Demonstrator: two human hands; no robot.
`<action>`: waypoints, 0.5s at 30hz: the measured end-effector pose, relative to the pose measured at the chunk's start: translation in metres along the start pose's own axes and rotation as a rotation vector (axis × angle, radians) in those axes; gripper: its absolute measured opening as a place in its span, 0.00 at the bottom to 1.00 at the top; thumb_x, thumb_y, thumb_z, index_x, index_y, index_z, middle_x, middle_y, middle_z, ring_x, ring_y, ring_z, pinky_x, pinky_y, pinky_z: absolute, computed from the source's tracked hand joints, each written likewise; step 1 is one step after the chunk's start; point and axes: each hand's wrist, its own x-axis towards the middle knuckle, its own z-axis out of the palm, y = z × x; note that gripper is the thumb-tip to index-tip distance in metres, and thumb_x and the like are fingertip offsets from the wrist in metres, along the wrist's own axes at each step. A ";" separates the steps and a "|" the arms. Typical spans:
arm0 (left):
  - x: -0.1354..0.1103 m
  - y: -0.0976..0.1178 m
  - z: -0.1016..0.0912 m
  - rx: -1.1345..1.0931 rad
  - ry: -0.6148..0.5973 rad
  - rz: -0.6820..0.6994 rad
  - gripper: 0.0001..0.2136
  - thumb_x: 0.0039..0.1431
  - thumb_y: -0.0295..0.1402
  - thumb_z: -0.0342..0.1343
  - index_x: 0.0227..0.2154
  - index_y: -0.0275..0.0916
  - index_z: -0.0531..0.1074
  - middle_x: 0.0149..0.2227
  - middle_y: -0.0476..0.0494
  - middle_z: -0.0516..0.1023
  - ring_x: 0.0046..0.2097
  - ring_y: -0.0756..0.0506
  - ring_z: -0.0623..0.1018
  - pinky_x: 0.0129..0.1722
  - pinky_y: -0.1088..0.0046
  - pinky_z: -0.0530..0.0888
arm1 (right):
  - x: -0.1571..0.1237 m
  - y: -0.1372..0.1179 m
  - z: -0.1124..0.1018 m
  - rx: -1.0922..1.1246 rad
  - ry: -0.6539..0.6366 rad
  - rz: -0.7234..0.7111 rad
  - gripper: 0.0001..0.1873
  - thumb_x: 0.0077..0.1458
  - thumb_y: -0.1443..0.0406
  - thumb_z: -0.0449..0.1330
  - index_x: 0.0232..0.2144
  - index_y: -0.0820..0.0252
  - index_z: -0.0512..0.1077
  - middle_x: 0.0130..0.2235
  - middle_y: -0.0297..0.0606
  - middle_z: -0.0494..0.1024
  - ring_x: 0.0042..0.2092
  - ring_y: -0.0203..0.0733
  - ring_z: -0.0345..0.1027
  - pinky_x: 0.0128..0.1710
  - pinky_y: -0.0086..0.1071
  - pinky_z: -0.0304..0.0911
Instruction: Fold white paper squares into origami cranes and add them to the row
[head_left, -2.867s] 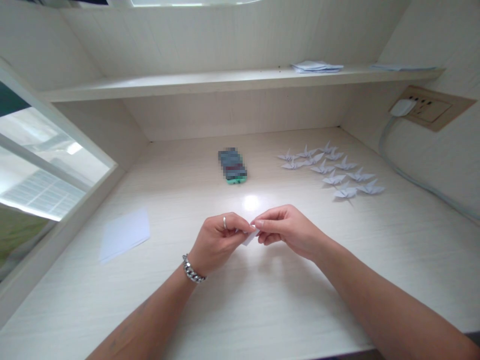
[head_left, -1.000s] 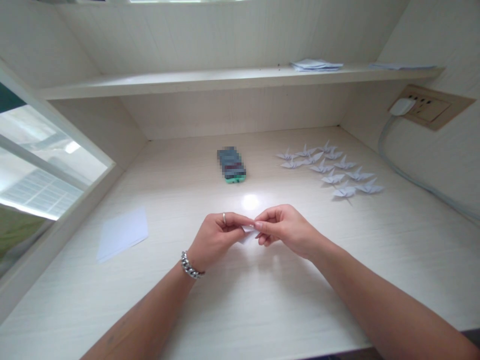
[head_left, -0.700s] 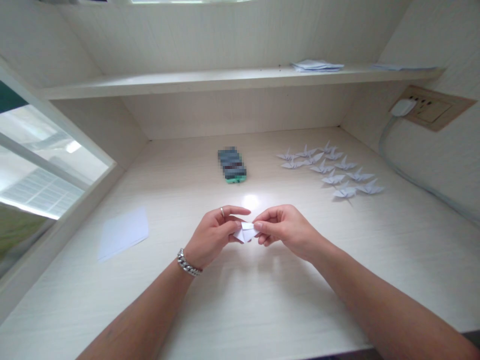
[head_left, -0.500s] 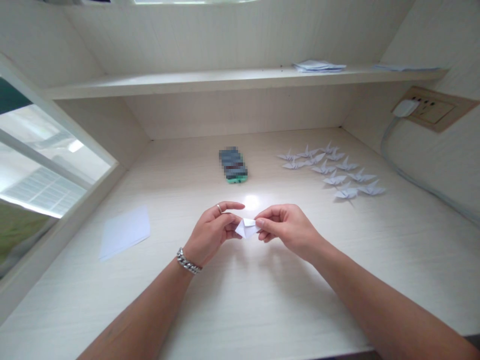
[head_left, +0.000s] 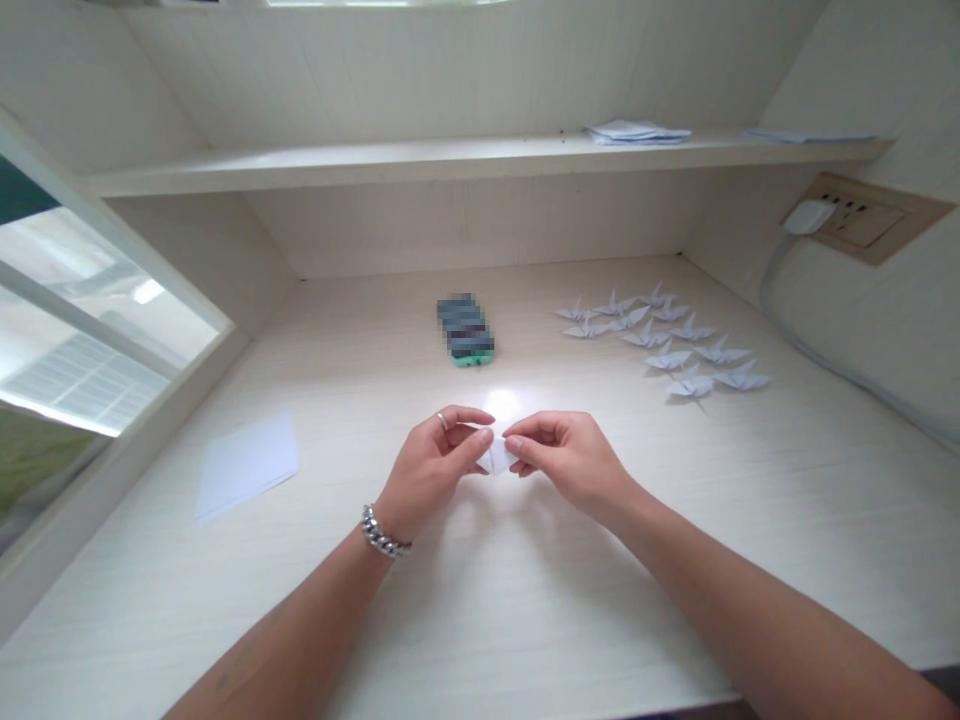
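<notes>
Between my two hands is a small folded piece of white paper (head_left: 496,458), held just above the desk and partly covered by the fingers. My left hand (head_left: 435,455), with a ring and a chain bracelet, pinches its left side, the thumb lying on the paper's upper face. At the right edge, my right hand (head_left: 566,455) grips the paper between thumb and fingers. Several folded paper cranes (head_left: 645,335) stand in a group on the desk beyond my right hand. To the left of my left hand lie flat white paper sheets (head_left: 247,465).
A phone-like object (head_left: 466,330), blurred out with a green end, lies beyond my hands. Folded papers (head_left: 637,132) rest on the shelf (head_left: 337,165). A white plug (head_left: 810,215) sits in the wall socket, its cable (head_left: 825,365) running along the right side of the desk.
My left hand has shifted slightly right, and its thumb has come over the paper's top, covering more of it. My right hand has moved slightly left and keeps its grip.
</notes>
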 end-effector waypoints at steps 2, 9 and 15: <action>0.000 0.000 0.000 -0.027 -0.036 -0.004 0.14 0.50 0.31 0.64 0.40 0.34 0.71 0.29 0.48 0.78 0.31 0.50 0.78 0.32 0.75 0.76 | 0.000 0.000 0.000 0.017 0.032 -0.029 0.06 0.48 0.65 0.64 0.29 0.64 0.78 0.29 0.38 0.79 0.27 0.35 0.72 0.29 0.29 0.69; -0.001 0.002 0.000 -0.025 -0.023 -0.019 0.16 0.45 0.27 0.67 0.37 0.34 0.71 0.29 0.46 0.80 0.32 0.48 0.80 0.34 0.73 0.77 | -0.001 0.000 0.001 0.010 0.043 -0.092 0.04 0.48 0.67 0.65 0.28 0.63 0.78 0.28 0.37 0.80 0.27 0.35 0.72 0.28 0.28 0.69; -0.001 0.002 0.003 -0.021 0.004 -0.029 0.15 0.45 0.27 0.67 0.37 0.33 0.71 0.29 0.45 0.80 0.31 0.48 0.80 0.33 0.73 0.76 | -0.003 0.001 0.003 0.006 0.054 -0.123 0.04 0.49 0.67 0.64 0.29 0.62 0.78 0.28 0.37 0.80 0.29 0.38 0.73 0.29 0.30 0.69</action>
